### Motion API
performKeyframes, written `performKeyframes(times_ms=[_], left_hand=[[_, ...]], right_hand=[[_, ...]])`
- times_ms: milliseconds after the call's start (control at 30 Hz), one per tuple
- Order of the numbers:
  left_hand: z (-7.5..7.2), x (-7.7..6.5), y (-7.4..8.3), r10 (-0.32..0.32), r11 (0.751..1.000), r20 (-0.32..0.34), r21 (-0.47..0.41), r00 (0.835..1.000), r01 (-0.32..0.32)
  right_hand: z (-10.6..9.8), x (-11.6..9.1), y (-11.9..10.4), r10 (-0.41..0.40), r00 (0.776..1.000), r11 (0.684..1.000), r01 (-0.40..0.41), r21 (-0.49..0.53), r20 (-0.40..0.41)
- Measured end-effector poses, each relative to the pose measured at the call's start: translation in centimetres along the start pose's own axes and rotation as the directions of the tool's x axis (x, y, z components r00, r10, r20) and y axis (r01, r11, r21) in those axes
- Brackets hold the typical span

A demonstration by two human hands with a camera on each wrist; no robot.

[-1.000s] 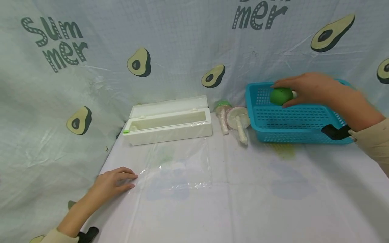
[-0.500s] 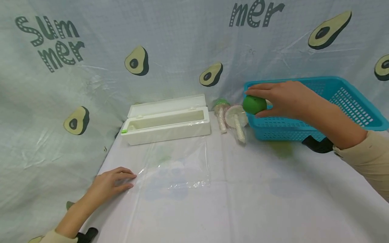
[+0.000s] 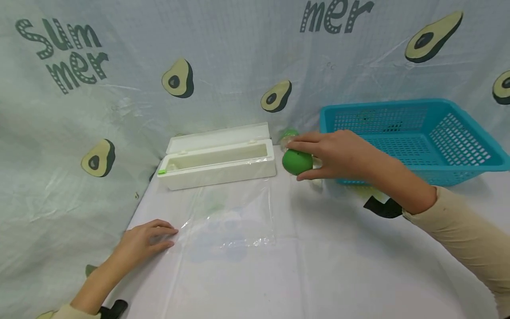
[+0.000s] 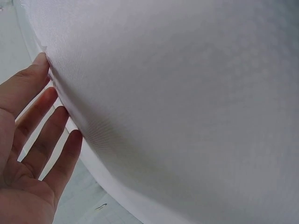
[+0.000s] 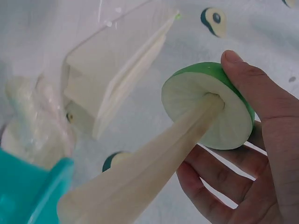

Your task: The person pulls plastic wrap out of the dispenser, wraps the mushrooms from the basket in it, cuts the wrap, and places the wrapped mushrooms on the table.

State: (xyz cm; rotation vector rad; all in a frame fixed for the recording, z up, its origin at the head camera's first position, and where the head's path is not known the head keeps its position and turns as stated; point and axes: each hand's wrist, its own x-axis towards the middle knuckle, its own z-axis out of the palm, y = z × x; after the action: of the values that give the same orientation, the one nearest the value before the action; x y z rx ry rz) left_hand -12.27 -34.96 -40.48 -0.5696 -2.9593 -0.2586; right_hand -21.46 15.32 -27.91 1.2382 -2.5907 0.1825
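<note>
My right hand (image 3: 346,155) holds a toy mushroom with a green cap (image 3: 295,162) above the table. In the right wrist view, thumb and fingers grip the cap's rim, and the long pale stem (image 5: 154,161) sticks out from the cap's white underside. My left hand (image 3: 145,239) rests at the left side of the table with fingers loosely extended, its fingertips at the edge of a clear plastic bag (image 3: 239,221) lying flat. In the left wrist view its fingertips touch the edge of the white tablecloth (image 4: 163,107).
A long white box (image 3: 223,176) with its lid raised stands at the back. Plastic-wrapped mushrooms, one with a green top (image 3: 289,133), lie right of it, partly hidden by my right hand. A blue basket (image 3: 484,167) is at the back right.
My right hand has carried the green mushroom leftward from over the blue basket to in front of the wrapped mushrooms. The basket has shifted and tilted back. My left hand has stayed put.
</note>
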Motion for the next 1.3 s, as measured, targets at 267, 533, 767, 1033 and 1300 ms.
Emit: performKeyframes(times_ms=[267, 533, 767, 1033, 1300], left_hand=[[-0.1, 0.1, 0.0, -0.006, 1.000, 0.010, -0.008, 1.000, 0.006], [0.1, 0.0, 0.1, -0.014, 1.000, 0.001, -0.007, 1.000, 0.014], [0.0, 0.0, 0.1, -0.040, 0.999, 0.025, -0.028, 0.999, 0.040], [-0.1, 0.2, 0.2, -0.053, 0.998, 0.026, -0.020, 0.998, 0.054], [0.1, 0.2, 0.1, -0.057, 0.998, 0.029, -0.017, 0.998, 0.058]], right_hand=[[2.2, 2.4, -2.0, -0.081, 0.997, 0.993, 0.082, 0.080, -0.011], [4.1, 5.3, -4.4, -0.165, 0.985, 0.973, 0.152, 0.171, 0.059], [5.9, 8.4, -6.1, -0.255, 0.964, 0.942, 0.230, 0.245, 0.076], [7.7, 12.9, -8.1, -0.310, 0.940, 0.926, 0.264, 0.269, 0.144], [10.4, 16.3, -9.8, -0.308, 0.928, 0.920, 0.235, 0.313, 0.210]])
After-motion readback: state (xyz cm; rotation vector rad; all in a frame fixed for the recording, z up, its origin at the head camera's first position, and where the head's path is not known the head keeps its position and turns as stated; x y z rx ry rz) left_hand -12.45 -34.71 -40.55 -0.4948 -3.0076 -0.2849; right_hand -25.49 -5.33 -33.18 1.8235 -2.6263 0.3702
